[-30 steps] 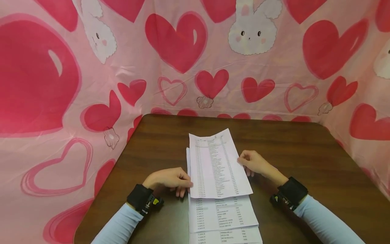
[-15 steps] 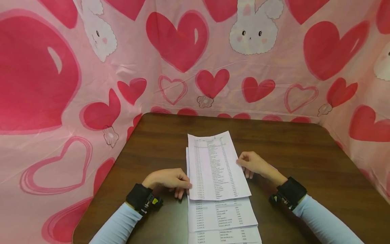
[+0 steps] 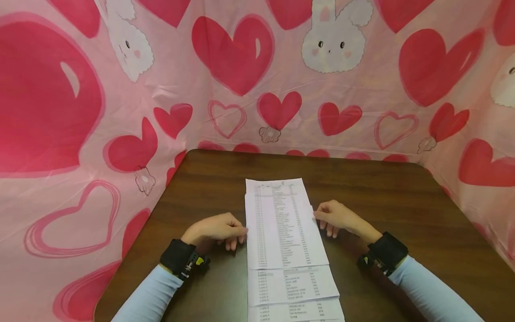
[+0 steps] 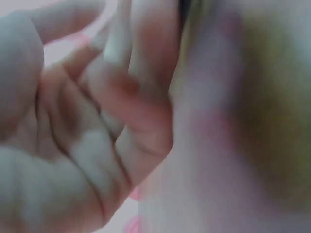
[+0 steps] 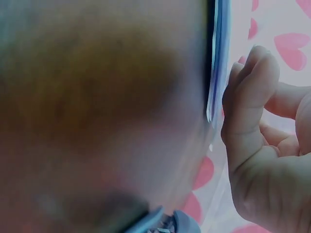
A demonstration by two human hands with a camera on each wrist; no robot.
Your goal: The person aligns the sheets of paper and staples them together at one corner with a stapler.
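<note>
In the head view, a top sheet of printed paper point(image 3: 277, 223) lies flat over several more sheets point(image 3: 293, 286), which fan out below it in steps. My left hand point(image 3: 217, 228) is at the left edge, fingers loosely bent and thumb tip touching or just beside the paper. Blur covers much of the left wrist view, where the same hand point(image 4: 97, 121) shows no paper between its fingers. Across the sheets, my right hand point(image 3: 335, 218) has its thumb and forefinger at the right edge. Whether they pinch it is hidden, also in the right wrist view of this hand point(image 5: 257, 131).
The papers rest on a dark brown wooden table point(image 3: 382, 192). A pink cloth point(image 3: 350, 89) with red hearts and white rabbits hangs around its back and sides. Black bands with small devices point(image 3: 179, 259) sit on both wrists.
The top sheet has come down from a raised, bowed shape to lie flat, a little lower and left. My left hand has slid slightly away and left; the right has barely moved.
</note>
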